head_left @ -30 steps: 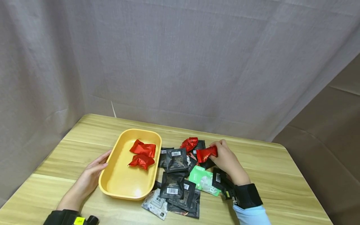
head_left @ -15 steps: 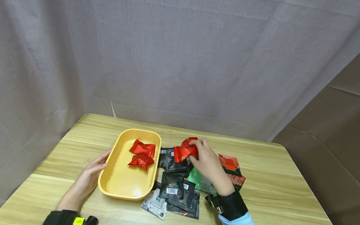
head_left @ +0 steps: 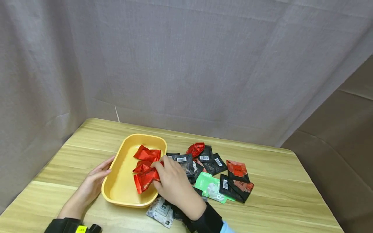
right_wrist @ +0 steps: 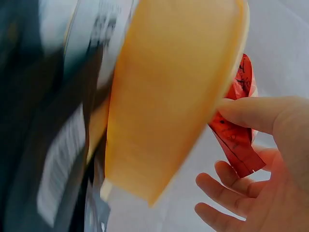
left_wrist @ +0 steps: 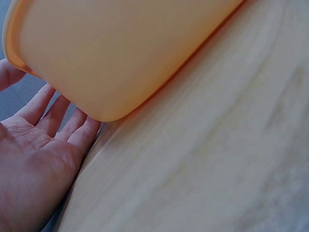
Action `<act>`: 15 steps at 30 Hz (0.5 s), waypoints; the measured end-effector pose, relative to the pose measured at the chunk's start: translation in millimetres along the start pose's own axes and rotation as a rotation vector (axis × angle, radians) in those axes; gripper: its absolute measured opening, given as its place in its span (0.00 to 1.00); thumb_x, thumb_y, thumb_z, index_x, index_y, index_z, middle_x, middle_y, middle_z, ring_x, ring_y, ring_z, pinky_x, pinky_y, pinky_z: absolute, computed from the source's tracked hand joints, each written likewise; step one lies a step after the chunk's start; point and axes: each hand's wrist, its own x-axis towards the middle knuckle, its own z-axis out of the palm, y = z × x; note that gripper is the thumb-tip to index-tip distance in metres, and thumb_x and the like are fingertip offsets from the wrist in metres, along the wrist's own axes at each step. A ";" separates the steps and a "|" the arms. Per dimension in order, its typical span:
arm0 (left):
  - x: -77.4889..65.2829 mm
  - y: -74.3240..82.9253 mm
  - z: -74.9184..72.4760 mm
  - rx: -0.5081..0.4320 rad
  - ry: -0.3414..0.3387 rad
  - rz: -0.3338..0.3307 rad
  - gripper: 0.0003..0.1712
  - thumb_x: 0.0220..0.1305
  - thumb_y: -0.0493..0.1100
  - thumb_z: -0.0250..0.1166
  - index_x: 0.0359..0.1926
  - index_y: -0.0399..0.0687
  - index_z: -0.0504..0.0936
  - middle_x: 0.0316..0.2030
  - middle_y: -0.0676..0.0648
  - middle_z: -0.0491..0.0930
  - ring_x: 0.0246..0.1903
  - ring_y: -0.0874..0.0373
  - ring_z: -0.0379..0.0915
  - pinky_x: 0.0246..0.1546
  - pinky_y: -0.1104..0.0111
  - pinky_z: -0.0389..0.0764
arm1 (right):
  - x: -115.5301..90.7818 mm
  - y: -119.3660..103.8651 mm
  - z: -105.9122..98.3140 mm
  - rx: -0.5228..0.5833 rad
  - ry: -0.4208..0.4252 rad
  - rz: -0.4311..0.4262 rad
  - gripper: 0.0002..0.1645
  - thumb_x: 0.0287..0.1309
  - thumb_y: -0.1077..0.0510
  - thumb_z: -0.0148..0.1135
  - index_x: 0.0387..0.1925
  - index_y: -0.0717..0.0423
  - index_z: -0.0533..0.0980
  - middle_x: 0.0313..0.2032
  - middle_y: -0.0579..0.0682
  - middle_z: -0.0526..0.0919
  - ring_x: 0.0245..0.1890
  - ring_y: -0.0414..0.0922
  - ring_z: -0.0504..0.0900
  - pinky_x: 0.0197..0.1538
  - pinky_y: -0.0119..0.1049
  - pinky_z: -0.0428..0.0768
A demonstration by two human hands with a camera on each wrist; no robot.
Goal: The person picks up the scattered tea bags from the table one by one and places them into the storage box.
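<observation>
A yellow tray stands on the table with red foil-wrapped packets lying in it. My left hand rests against the tray's left side; in the left wrist view its loosely extended fingers touch the outer wall. Over the tray's right half, my right hand pinches another red foil packet between thumb and fingers. That packet overlaps the lower one in the tray from the head. In the right wrist view the pinched packet shows beyond the tray's rim, dark lettering on it.
Right of the tray lie several black sachets, a green sachet and red-and-black sachets. One more red foil packet sits at the pile's back. A pale patterned sachet lies by the tray's front corner. Grey cloth hangs behind.
My right hand has carried the red foil packet leftward from above the sachet pile to over the tray. The left hand and tray have stayed in place.
</observation>
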 end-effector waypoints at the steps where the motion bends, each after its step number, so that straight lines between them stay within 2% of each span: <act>1: -0.2 0.0 0.1 0.001 0.000 -0.001 0.28 0.76 0.32 0.40 0.68 0.61 0.70 0.63 0.64 0.71 0.61 0.68 0.68 0.57 0.74 0.71 | 0.8 -4.0 2.2 -0.006 -0.011 -0.010 0.26 0.52 0.51 0.73 0.53 0.52 0.77 0.43 0.48 0.72 0.42 0.44 0.73 0.47 0.39 0.77; 10: -0.7 0.0 0.4 0.010 0.007 -0.014 0.28 0.76 0.33 0.40 0.69 0.59 0.68 0.63 0.64 0.70 0.61 0.68 0.68 0.57 0.74 0.71 | 1.7 -23.2 18.0 -0.054 -0.032 -0.054 0.25 0.54 0.46 0.72 0.51 0.52 0.77 0.41 0.46 0.71 0.40 0.41 0.72 0.46 0.37 0.75; 15: -0.3 0.8 -0.1 0.007 -0.001 -0.017 0.28 0.76 0.33 0.40 0.70 0.58 0.67 0.64 0.64 0.70 0.61 0.68 0.68 0.57 0.74 0.72 | 0.6 -25.1 20.3 -0.065 -0.049 -0.043 0.30 0.57 0.42 0.69 0.57 0.52 0.75 0.50 0.51 0.75 0.50 0.46 0.76 0.53 0.42 0.76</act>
